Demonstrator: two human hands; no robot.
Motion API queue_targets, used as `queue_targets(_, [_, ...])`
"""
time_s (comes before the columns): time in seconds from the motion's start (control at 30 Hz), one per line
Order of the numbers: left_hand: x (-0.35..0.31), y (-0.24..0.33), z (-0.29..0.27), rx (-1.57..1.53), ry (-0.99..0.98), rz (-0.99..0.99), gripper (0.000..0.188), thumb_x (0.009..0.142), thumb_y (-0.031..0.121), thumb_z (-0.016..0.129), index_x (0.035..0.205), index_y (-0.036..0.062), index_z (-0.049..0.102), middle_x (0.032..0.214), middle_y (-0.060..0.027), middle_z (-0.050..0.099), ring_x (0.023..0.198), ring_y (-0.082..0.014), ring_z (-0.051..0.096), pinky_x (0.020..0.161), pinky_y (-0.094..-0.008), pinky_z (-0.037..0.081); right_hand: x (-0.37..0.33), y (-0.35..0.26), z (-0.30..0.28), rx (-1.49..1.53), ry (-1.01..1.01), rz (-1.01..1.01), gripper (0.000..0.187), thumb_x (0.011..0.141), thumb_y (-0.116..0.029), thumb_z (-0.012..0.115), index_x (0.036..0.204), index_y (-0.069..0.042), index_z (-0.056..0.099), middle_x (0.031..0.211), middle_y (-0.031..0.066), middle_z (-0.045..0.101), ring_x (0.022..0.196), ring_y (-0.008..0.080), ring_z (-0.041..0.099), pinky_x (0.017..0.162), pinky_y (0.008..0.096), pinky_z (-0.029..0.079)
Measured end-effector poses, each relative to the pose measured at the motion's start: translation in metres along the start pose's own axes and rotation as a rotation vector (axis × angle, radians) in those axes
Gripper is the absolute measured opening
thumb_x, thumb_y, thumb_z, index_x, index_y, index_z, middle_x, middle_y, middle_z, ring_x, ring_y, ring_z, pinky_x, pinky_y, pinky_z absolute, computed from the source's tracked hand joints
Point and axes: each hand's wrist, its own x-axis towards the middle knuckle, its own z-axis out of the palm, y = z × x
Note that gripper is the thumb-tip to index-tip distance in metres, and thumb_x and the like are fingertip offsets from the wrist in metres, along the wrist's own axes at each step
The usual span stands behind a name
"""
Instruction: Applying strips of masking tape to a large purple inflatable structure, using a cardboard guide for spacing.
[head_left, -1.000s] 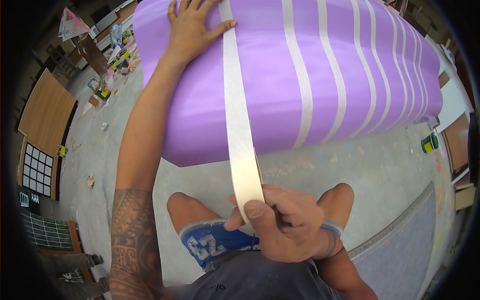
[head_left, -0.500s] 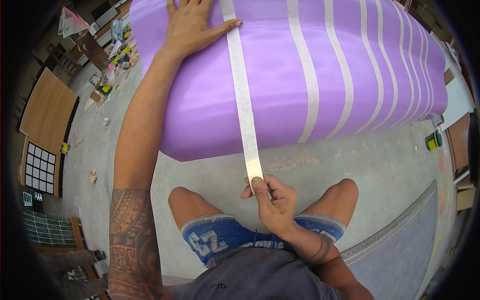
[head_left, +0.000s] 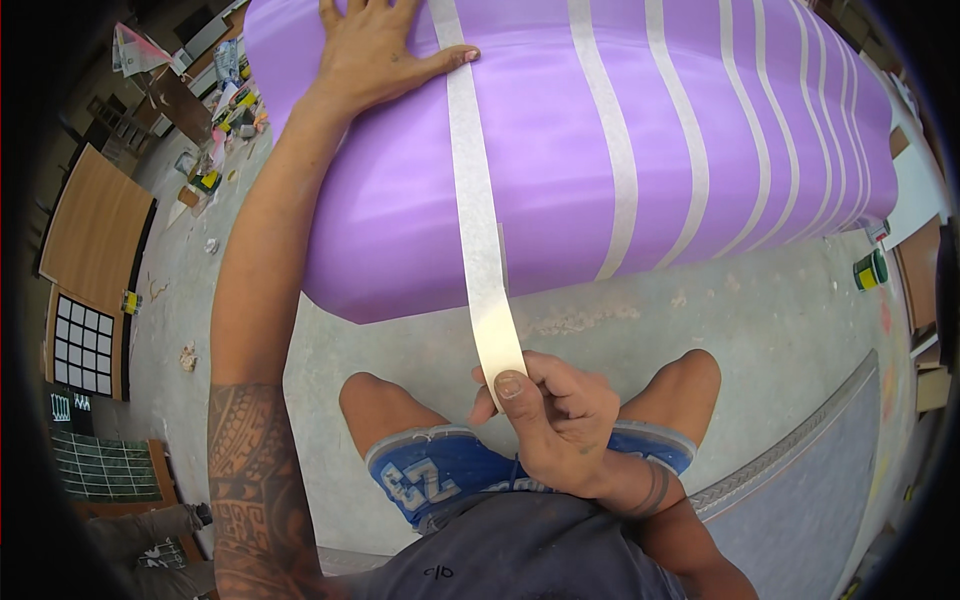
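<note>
A large, rounded, glossy purple form [head_left: 385,215] fills the upper middle, crossed by several whitish strips of masking tape [head_left: 617,150]. My left hand [head_left: 372,55] lies on its surface with fingers spread, the thumb tip resting on the leftmost masking tape strip [head_left: 468,165]. From there the strip runs down toward me past the form's lower edge. Its near end is pinched between the thumb and fingers of my right hand [head_left: 560,420], in front of my body. Near the edge, the strip's lower part appears lifted, with a thin shadow beside it.
A green can [head_left: 870,270] stands on the concrete floor at the right. Cans and rubbish [head_left: 235,110] are scattered at the far left, near a wooden panel [head_left: 100,220]. A large grey panel [head_left: 800,490] lies at the lower right. My knees are spread below the form.
My right hand has come a little lower and closer, drawing the tape end with it; the strip's lower part has shifted left and lifted. My left hand has moved slightly left.
</note>
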Motion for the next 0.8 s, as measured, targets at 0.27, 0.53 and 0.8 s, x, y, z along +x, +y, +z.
queue_targets(0.27, [-0.004, 0.001, 0.0, 0.004, -0.035, 0.008, 0.126, 0.079, 0.081, 0.066, 0.17, 0.014, 0.009, 0.175, -0.0245, 0.003, 0.163, -0.0402, -0.003, 0.127, -0.0635, -0.008, -0.011, 0.005, -0.001, 0.048, 0.079, 0.147, 0.028, 0.11, -0.015, 0.058, 0.11, 0.009, 0.072, 0.078, 0.0105, 0.074, 0.072, 0.0114, 0.066, 0.067, 0.0258, 0.052])
queue_targets(0.53, [-0.006, 0.003, -0.003, -0.014, -0.075, 0.014, 0.133, 0.075, 0.085, 0.067, 0.17, 0.0123, 0.008, 0.174, -0.0262, 0.0, 0.162, -0.0431, -0.006, 0.126, -0.0646, -0.008, -0.016, 0.04, -0.002, 0.021, 0.101, 0.172, 0.027, 0.11, -0.014, 0.058, 0.111, 0.009, 0.071, 0.081, 0.0115, 0.074, 0.076, 0.012, 0.066, 0.07, 0.0268, 0.053])
queue_targets(0.8, [-0.007, 0.0, -0.001, -0.01, -0.049, 0.037, 0.137, 0.073, 0.087, 0.068, 0.17, 0.0103, 0.009, 0.174, -0.0278, 0.002, 0.162, -0.0442, -0.004, 0.125, -0.0657, -0.008, -0.017, 0.045, -0.001, -0.024, 0.14, 0.197, 0.024, 0.11, -0.013, 0.059, 0.108, 0.007, 0.072, 0.081, 0.0099, 0.074, 0.076, 0.0109, 0.067, 0.071, 0.0267, 0.054])
